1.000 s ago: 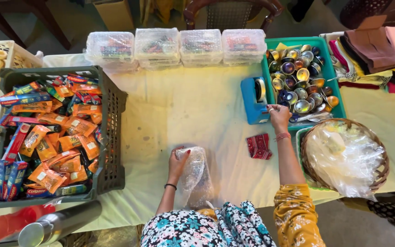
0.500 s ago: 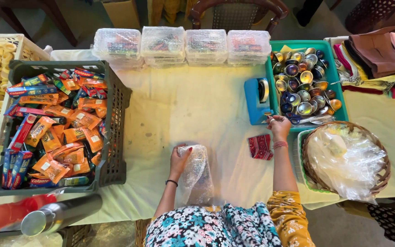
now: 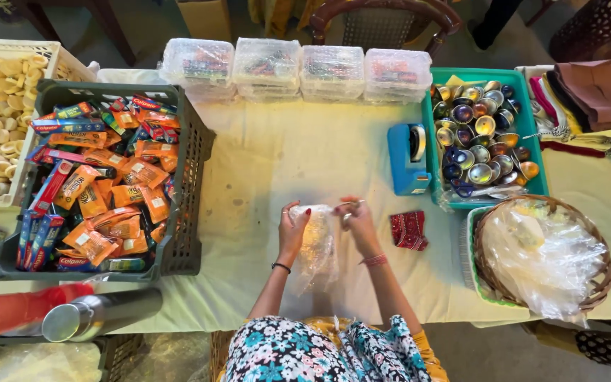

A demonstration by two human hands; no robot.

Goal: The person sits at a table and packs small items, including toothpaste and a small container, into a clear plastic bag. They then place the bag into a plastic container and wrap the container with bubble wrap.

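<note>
Near the front edge of the table [image 3: 305, 152], the left hand [image 3: 293, 230] grips the clear plastic bag [image 3: 317, 247] at its mouth; the right hand [image 3: 357, 218] pinches something small at the opening. Holding the mouth wide seems wise.

Clear bag [image 3: 316, 247] contents blurred; red bottle [image 3: 15, 311] cut off left.

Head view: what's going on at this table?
A person sits at a cloth-covered table holding a clear plastic bag upright with both hands. The left hand grips the bag's left edge, and the right hand pinches something small at its top; what it is cannot be told. Beside the right hand lie a red pouch, a blue tape dispenser and a green tray of shiny cups. A dark crate of packets stands to the left.
</note>
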